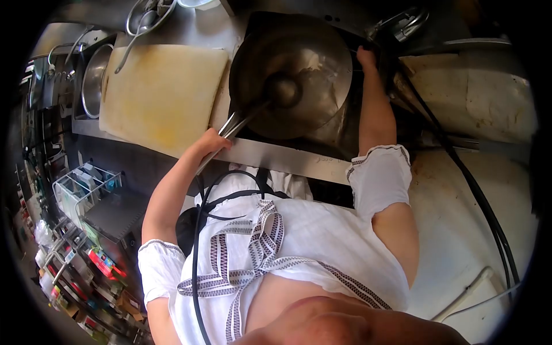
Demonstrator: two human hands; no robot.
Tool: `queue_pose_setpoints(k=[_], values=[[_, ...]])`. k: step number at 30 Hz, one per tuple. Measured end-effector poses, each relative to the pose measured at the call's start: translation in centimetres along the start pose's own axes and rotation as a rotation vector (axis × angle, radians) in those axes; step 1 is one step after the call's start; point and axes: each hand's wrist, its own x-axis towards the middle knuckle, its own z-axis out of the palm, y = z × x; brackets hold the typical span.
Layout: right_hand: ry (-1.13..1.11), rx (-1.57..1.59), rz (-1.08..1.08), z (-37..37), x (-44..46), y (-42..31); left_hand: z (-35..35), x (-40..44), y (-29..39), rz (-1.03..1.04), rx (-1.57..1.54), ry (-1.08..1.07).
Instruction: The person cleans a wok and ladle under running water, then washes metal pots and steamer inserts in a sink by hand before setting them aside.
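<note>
Nearest to me is the person's white shirt (333, 241), soft cloth with zigzag ribbon. Beyond it runs the smooth steel edge of the surface (279, 159). Above this edge the left hand (217, 141) is wrapped around the slim metal handle of a ladle (283, 91), whose round bowl lies inside a wide, dark wok (319, 63) with shiny, worn patches. Left of the wok is a pale board (164, 86), stained yellow. The right hand (366, 59) is just beside the wok's right rim; I cannot tell whether it grips something. Farther back is a steel bowl (130, 22).
</note>
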Motion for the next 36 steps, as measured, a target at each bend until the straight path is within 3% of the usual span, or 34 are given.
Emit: queue_pose_setpoints(k=[3, 6, 8, 12, 14, 15, 17, 18, 20, 24, 27, 29, 30, 32, 35, 36], values=[[-0.051, -0.067, -0.017, 0.4, 0.7, 0.7, 0.7, 1.5, -1.5, 0.102, 0.084, 0.105], [-0.011, 0.054, 0.025, -1.7, -2.2, 0.8, 1.1, 1.1, -2.1, 0.072, 0.098, 0.169], [0.262, 0.084, -0.03, -2.1, -2.8, 1.5, 1.2, 0.6, -3.1, 0.082, 0.122, 0.191], [0.514, 0.324, -0.128, -5.3, -8.7, -0.2, 0.0, -2.7, -2.5, 0.156, 0.237, 0.386], [0.72, 0.657, -0.127, -5.8, -9.7, 0.6, -0.3, -4.4, -2.7, 0.227, 0.261, 0.471], [0.732, 0.659, -0.135, -5.6, -8.9, 2.1, -0.5, -5.2, -2.8, 0.289, 0.286, 0.554], [0.728, 1.552, -0.238, -5.1, -6.5, 5.5, -0.9, -6.8, -2.5, 0.31, 0.32, 0.635], [0.729, 1.555, -0.253, -6.1, -8.5, 5.0, -1.0, -7.4, -2.4, 0.316, 0.357, 0.715], [0.596, 1.669, 0.011, -8.5, -15.0, 3.8, -1.2, -8.0, -2.9, 0.353, 0.373, 0.814], [0.583, 1.755, 0.01, -10.5, -17.5, 4.9, -1.7, -10.1, -3.2, 0.484, 0.371, 1.035], [0.709, 1.799, -0.084, -11.8, -20.5, 3.6, -2.0, -11.1, -4.2, 0.631, 0.33, 1.124], [0.849, 1.768, -0.281, -12.3, -21.6, 3.6, -2.1, -11.4, -5.1, 0.644, 0.32, 1.147], [0.869, 1.758, -0.15, -13.1, -23.1, 2.9, -2.2, -11.5, -5.7, 0.655, 0.316, 1.159], [0.847, 1.689, -0.097, -14.3, -24.5, 2.2, -2.8, -11.7, -7.3, 0.622, 0.279, 1.085], [0.803, 1.498, -0.244, -17.9, -30.1, -3.9, -3.5, -12.6, -9.3, 0.519, 0.21, 0.877], [0.93, 1.25, -0.28, -19.1, -29.6, -5.3, -3.7, -12.9, -10.1, 0.523, 0.184, 0.756]])
